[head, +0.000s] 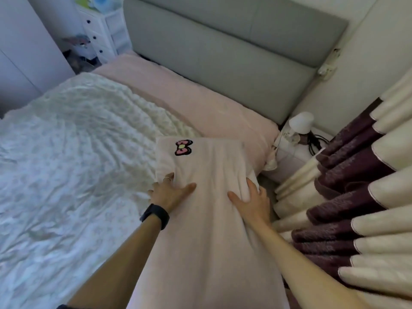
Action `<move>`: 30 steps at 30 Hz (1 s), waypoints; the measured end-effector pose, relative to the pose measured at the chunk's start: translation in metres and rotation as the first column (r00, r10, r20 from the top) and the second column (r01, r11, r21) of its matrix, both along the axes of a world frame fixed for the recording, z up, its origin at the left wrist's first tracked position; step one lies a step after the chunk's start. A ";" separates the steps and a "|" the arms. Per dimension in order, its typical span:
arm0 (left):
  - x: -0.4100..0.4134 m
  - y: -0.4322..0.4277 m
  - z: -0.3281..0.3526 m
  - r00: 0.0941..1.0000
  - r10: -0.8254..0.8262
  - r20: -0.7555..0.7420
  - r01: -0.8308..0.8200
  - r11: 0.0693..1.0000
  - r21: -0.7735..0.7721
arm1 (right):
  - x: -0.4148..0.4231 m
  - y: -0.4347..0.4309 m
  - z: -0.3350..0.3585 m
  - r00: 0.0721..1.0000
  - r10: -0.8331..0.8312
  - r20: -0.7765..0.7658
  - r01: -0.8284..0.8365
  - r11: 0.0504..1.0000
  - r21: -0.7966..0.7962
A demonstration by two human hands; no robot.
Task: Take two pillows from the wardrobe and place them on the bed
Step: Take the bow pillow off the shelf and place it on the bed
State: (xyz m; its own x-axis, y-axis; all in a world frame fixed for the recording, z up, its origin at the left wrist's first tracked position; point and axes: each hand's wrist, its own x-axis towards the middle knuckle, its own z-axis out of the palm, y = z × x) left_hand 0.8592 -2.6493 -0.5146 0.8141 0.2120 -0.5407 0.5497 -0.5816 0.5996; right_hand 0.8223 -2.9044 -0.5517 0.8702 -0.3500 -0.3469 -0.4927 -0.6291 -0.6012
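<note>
Both arms reach forward holding 1 long pale pink pillow (207,197) lengthwise over the right side of the bed (200,97). The left hand (170,192) lies flat on the pillow's left edge, fingers spread wide, a dark band (155,216) on that wrist. The right hand (250,202) grips the pillow's right edge, fingers curled into a fold of the cover. A pink bow (183,147) is stitched near the pillow's far corner, which sits over the pink sheet close to the grey headboard (234,59). A crumpled white blanket (73,157) covers the bed's left part. A white lamp (301,123) stands in the corner beside striped curtains (356,197).
</note>
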 end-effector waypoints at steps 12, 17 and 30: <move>0.187 -0.114 -0.007 0.974 0.200 -0.109 -0.206 0.977 -0.051 | 0.247 -0.126 0.008 0.975 0.220 -0.045 -0.222 0.974 -0.049; 0.255 -0.141 -0.015 0.976 0.191 -0.103 -0.200 0.976 -0.084 | 0.323 -0.155 0.004 0.971 0.239 -0.007 -0.239 0.969 -0.061; 0.429 -0.226 -0.064 0.888 0.447 -0.112 -0.457 0.884 -0.100 | 0.553 -0.225 -0.057 0.910 0.414 -0.027 -0.415 0.909 -0.045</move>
